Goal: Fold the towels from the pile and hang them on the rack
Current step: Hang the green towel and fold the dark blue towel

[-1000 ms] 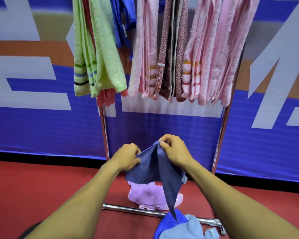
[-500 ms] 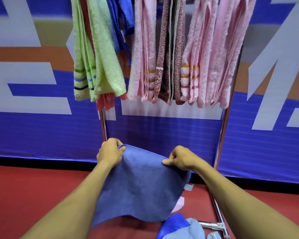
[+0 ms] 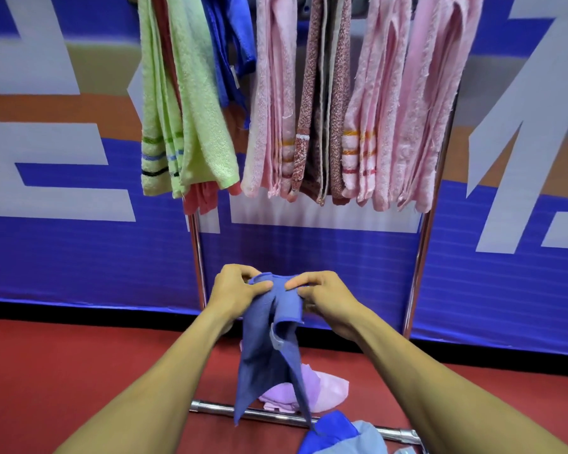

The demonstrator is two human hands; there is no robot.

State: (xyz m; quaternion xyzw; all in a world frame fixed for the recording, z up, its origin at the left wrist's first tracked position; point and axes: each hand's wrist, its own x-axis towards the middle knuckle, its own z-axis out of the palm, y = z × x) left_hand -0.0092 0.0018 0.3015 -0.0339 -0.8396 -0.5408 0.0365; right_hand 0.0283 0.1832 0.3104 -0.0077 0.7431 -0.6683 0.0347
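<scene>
Now | left hand (image 3: 235,290) and right hand (image 3: 322,294) pinch blue towel (image 3: 269,352) | its label (image 3: 275,339) unreadable

You are holding one blue towel (image 3: 269,352), pinching its top edge with two hands, the left hand (image 3: 233,290) and the right hand (image 3: 325,298). Above your hands, one green towel (image 3: 184,103), one bright blue cloth (image 3: 233,44) and one speckled red towel (image 3: 322,103) are hanging; the pink ones are bunching too tightly to count. Below your hands, one lilac towel (image 3: 322,391) is lying.
</scene>
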